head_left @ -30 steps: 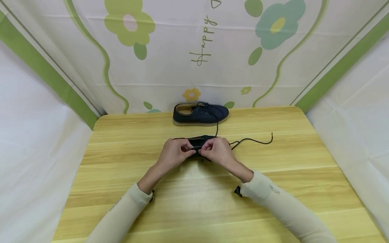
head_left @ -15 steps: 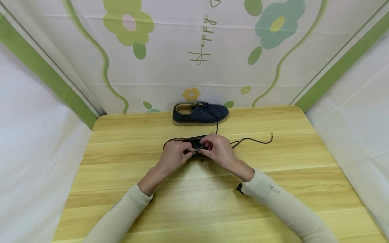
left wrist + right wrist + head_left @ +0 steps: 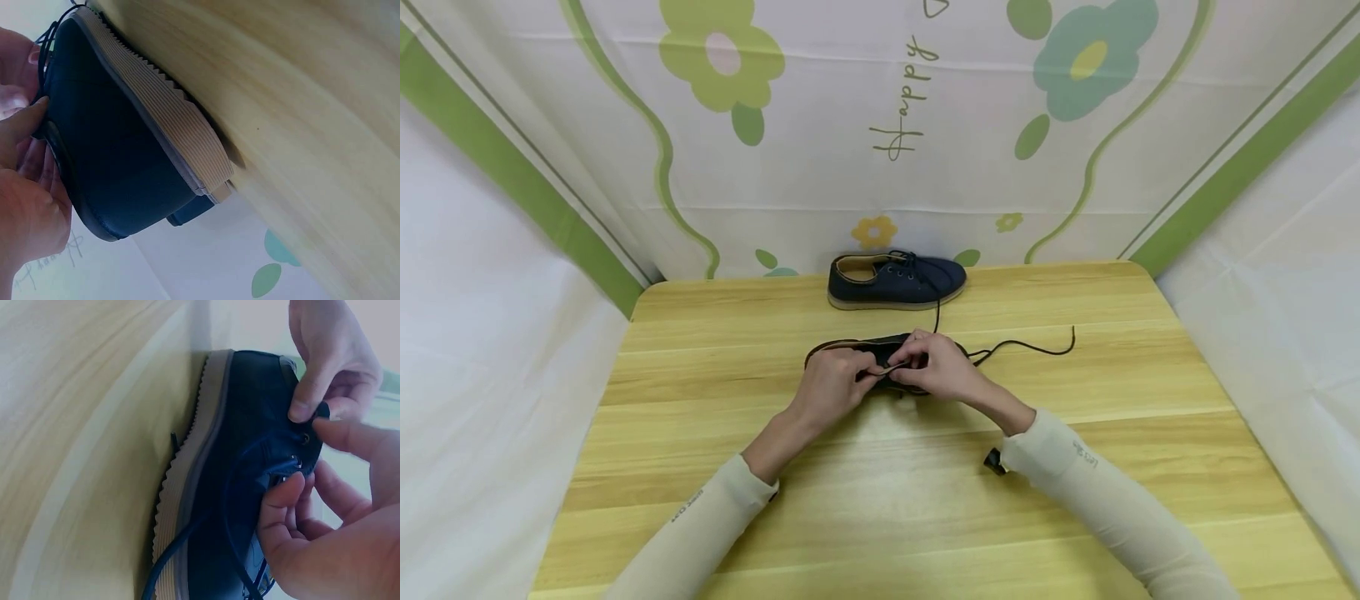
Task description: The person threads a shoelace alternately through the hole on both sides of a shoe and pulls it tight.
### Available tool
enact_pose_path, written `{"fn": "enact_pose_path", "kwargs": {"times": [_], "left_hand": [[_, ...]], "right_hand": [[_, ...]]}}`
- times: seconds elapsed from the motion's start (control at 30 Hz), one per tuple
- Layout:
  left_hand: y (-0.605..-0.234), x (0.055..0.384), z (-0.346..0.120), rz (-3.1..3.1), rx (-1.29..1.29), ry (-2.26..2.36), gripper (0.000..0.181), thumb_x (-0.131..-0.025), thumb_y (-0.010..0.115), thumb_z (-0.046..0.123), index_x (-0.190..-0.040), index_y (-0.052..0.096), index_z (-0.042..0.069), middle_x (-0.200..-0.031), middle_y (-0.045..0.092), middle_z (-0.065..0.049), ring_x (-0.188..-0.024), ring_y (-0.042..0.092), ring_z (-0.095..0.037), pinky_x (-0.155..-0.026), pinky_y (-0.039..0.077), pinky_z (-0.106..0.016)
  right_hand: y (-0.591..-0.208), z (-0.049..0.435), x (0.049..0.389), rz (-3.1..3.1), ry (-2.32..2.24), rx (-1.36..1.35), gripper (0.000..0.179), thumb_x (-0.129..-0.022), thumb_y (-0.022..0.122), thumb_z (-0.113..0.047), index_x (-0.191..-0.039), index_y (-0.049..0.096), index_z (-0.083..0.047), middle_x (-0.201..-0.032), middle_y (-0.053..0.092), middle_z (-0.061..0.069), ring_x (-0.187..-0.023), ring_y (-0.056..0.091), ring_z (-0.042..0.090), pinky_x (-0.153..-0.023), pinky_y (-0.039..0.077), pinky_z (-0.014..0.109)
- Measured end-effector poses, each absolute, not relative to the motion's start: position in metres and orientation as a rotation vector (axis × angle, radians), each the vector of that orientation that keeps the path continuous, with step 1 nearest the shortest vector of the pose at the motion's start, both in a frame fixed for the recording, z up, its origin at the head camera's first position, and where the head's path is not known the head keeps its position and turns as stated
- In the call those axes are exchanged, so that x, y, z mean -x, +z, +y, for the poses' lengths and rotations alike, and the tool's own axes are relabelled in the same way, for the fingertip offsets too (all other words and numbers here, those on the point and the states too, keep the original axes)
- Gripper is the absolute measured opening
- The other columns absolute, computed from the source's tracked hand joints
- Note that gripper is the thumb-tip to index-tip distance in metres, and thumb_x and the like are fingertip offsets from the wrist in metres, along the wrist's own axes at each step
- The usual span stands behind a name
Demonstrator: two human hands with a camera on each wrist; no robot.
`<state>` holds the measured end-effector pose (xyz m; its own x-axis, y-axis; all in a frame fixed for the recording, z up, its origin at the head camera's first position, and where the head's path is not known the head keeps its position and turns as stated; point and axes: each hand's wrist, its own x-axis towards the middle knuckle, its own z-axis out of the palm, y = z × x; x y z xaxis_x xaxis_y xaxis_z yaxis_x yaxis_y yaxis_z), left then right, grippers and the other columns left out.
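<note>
A dark navy lace-up shoe (image 3: 119,144) with a ribbed tan sole stands on the table, toe to the right in the head view. My left hand (image 3: 829,390) pinches the edge of its near eyelet flap, thumb on the outer face in the right wrist view. My right hand (image 3: 946,368) has thumb and fingers curled at the same flap, beside the metal eyelets (image 3: 305,439). Whether lace lies between these fingertips is hidden. A dark shoelace (image 3: 1030,345) trails rightward from the shoe. Loose lace also loops across the shoe's side in the right wrist view.
A matching navy shoe (image 3: 887,287) with lace on it stands behind, close to the back edge of the wooden table (image 3: 880,517). Beyond that hangs a white cloth wall (image 3: 820,158) printed with flowers. White side walls flank the table.
My left hand has stayed by the flap, uncovering more of the heel opening. The right fingertips parted from their tight pinch, shifted slightly, and remain at the flap's edge.
</note>
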<state>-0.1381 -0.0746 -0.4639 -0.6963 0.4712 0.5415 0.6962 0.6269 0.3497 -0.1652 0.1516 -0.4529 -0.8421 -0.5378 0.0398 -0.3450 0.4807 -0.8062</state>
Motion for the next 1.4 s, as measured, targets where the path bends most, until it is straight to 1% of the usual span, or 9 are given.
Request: {"fn": "enact_pose_path", "kwargs": {"times": [0.27, 0.57, 0.7, 0.8, 0.9, 1.03, 1.2, 1.27, 1.4], "left_hand": [[-0.464, 0.138, -0.074, -2.462, 0.923, -0.777, 0.015, -0.082, 0.092, 0.005, -0.081, 0.079, 0.013, -0.08, 0.078, 0.0, -0.07, 0.073, -0.016, -0.063, 0.058, -0.032], [-0.466, 0.139, -0.074, -2.475, 0.887, -0.87, 0.011, -0.083, 0.091, 0.007, -0.085, 0.081, 0.012, -0.083, 0.079, -0.001, -0.068, 0.072, -0.015, -0.061, 0.056, -0.03], [-0.467, 0.141, -0.075, -2.532, 0.821, -1.032, 0.01, -0.085, 0.09, 0.009, -0.088, 0.082, 0.013, -0.085, 0.08, 0.0, -0.066, 0.07, -0.012, -0.06, 0.054, -0.027], [-0.466, 0.144, -0.075, -2.608, 0.746, -1.124, 0.008, -0.085, 0.09, 0.012, -0.087, 0.082, 0.013, -0.081, 0.078, 0.003, -0.064, 0.064, -0.006, -0.061, 0.051, -0.026], [-0.462, 0.146, -0.076, -2.698, 0.67, -1.171, 0.008, -0.086, 0.09, 0.016, -0.087, 0.082, 0.014, -0.077, 0.075, 0.006, -0.065, 0.062, -0.002, -0.064, 0.051, -0.026], [-0.458, 0.148, -0.076, -2.777, 0.608, -1.231, 0.008, -0.088, 0.088, 0.019, -0.088, 0.083, 0.014, -0.076, 0.075, 0.007, -0.066, 0.063, -0.003, -0.065, 0.052, -0.028], [-0.455, 0.15, -0.077, -2.808, 0.58, -1.288, 0.01, -0.09, 0.087, 0.02, -0.086, 0.083, 0.013, -0.074, 0.074, 0.007, -0.063, 0.062, -0.004, -0.064, 0.051, -0.028], [-0.454, 0.15, -0.077, -2.814, 0.58, -1.294, 0.01, -0.09, 0.087, 0.021, -0.085, 0.082, 0.013, -0.073, 0.074, 0.007, -0.062, 0.062, -0.005, -0.064, 0.051, -0.028], [-0.453, 0.15, -0.077, -2.826, 0.579, -1.3, 0.011, -0.091, 0.086, 0.022, -0.085, 0.082, 0.013, -0.073, 0.073, 0.007, -0.062, 0.062, -0.005, -0.065, 0.051, -0.029]], "right_hand": [[-0.449, 0.152, 0.17, 2.379, -1.372, 0.611, 0.012, -0.099, 0.077, -0.024, -0.103, 0.085, -0.015, -0.105, 0.076, 0.0, -0.092, 0.065, 0.018, -0.078, 0.052, 0.034], [-0.45, 0.149, 0.17, 2.353, -1.44, 0.463, 0.014, -0.103, 0.071, -0.018, -0.103, 0.083, -0.012, -0.109, 0.078, 0.002, -0.103, 0.071, 0.018, -0.091, 0.057, 0.038], [-0.448, 0.149, 0.17, 2.336, -1.56, 0.419, 0.018, -0.107, 0.065, -0.013, -0.108, 0.078, -0.002, -0.109, 0.076, 0.009, -0.096, 0.068, 0.018, -0.084, 0.056, 0.033], [-0.442, 0.151, 0.172, 2.258, -1.708, 0.389, 0.022, -0.109, 0.06, -0.012, -0.112, 0.073, 0.005, -0.107, 0.074, 0.013, -0.091, 0.067, 0.016, -0.078, 0.056, 0.029], [-0.437, 0.156, 0.176, 2.133, -1.883, 0.334, 0.023, -0.11, 0.058, -0.01, -0.114, 0.07, 0.009, -0.104, 0.075, 0.014, -0.089, 0.072, 0.015, -0.079, 0.06, 0.027], [-0.43, 0.166, 0.181, 2.022, -2.013, 0.278, 0.02, -0.108, 0.061, -0.005, -0.114, 0.068, 0.012, -0.1, 0.077, 0.012, -0.086, 0.076, 0.016, -0.08, 0.063, 0.03], [-0.425, 0.182, 0.184, 1.964, -2.057, 0.251, 0.024, -0.104, 0.064, 0.001, -0.117, 0.063, 0.022, -0.097, 0.079, 0.01, -0.084, 0.078, 0.017, -0.079, 0.064, 0.034], [-0.424, 0.19, 0.185, 1.924, -2.097, 0.217, 0.023, -0.103, 0.065, 0.004, -0.116, 0.062, 0.022, -0.095, 0.08, 0.009, -0.083, 0.079, 0.018, -0.078, 0.064, 0.033], [-0.423, 0.207, 0.19, 1.836, -2.199, 0.135, 0.011, -0.1, 0.069, 0.005, -0.108, 0.066, 0.013, -0.094, 0.08, 0.01, -0.083, 0.079, 0.019, -0.079, 0.064, 0.034]]}}
